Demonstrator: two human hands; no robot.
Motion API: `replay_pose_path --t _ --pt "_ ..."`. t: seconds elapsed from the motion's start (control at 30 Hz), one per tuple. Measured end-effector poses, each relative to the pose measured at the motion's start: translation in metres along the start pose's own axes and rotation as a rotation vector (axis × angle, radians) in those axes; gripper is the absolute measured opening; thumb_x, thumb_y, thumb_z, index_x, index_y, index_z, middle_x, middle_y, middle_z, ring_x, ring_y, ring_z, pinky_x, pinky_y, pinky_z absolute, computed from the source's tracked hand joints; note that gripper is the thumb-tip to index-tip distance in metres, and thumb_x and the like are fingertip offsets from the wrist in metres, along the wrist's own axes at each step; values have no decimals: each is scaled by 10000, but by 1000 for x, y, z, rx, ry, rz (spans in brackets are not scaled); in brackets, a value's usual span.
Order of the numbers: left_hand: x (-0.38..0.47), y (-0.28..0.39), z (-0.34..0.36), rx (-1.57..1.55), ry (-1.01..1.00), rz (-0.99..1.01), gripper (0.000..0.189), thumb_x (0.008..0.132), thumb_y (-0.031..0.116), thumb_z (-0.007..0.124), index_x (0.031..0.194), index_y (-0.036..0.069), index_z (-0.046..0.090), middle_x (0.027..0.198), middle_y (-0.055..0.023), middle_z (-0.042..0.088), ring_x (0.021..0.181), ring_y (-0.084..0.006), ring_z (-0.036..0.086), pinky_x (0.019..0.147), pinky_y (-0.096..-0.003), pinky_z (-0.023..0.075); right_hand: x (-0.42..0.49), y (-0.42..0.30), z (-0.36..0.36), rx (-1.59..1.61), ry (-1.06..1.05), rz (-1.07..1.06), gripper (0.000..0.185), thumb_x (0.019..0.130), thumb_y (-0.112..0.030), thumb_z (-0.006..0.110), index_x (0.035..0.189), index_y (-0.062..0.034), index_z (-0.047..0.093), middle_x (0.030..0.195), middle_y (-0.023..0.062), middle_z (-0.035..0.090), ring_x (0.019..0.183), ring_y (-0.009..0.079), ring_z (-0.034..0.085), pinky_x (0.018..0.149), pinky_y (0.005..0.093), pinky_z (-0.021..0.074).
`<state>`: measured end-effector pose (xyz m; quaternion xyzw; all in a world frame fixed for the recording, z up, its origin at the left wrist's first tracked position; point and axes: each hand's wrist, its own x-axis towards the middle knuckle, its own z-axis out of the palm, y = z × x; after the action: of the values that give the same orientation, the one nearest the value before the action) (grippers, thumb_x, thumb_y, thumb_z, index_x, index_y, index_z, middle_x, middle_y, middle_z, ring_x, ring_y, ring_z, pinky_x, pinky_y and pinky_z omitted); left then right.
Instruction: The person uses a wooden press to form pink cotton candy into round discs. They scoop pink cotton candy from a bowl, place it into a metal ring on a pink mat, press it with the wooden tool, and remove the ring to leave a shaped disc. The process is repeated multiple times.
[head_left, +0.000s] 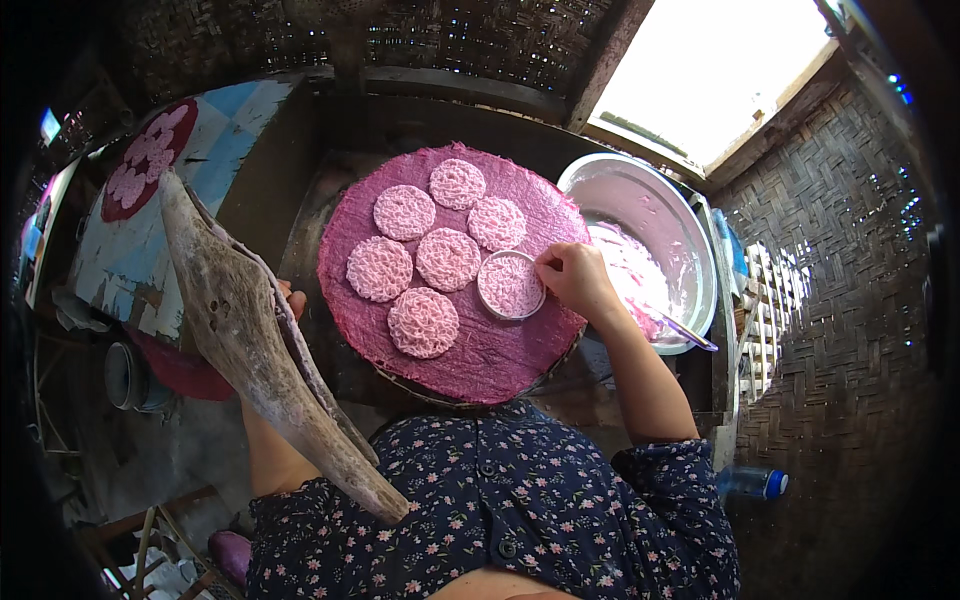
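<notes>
Before me a round board or tray covered in a purple-pink cloth (465, 375) bears several round cakes of squiggly pink dough strands (422, 322). My right hand (574, 277) pinches the right edge of a thin pale ring mould (512, 316), which lies around one more round of pink strands (511, 285) at the right of the cloth. Of my left hand (297, 301) only some fingertips show, left of the cloth; a long wooden lever or press arm (247, 307) hides the rest, so what it holds cannot be told.
At the right stands a metal basin (637, 176) of pink dough with a utensil handle (690, 335) at its rim. A peeling blue-white tabletop (225, 142) on the left bears a red round with pink cakes (150, 161). A plastic bottle (750, 481) lies lower right; woven walls surround the place.
</notes>
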<state>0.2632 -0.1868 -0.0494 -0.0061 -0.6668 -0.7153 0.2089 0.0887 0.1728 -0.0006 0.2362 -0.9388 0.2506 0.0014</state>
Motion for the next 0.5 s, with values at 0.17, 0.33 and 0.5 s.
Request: replay_pose_path --t 0.17,0.33,0.5 --pt "0 -4 -1 -19 6 -3 632 794 411 630 1302 88 437 1326 -177 433 1221 -318 432 987 -412 381 -2 -5 -3 15 -57 52 125 724 -104 675 804 -9 688 693 126 666 633 194 660 624 300 515" --pt "-1 -5 0 -36 9 -7 626 792 409 632 1296 88 442 1317 -174 440 1213 -313 439 985 -410 383 -6 -11 -15 88 54 50 122 728 -119 661 787 -14 678 710 142 658 658 243 656 640 330 512" --pt "-3 -5 1 -45 9 -12 621 791 407 633 1290 88 448 1309 -171 447 1206 -308 445 983 -407 386 -12 -16 -15 1 95 -34 94 724 -103 635 748 -15 654 727 151 644 700 290 642 674 367 504"
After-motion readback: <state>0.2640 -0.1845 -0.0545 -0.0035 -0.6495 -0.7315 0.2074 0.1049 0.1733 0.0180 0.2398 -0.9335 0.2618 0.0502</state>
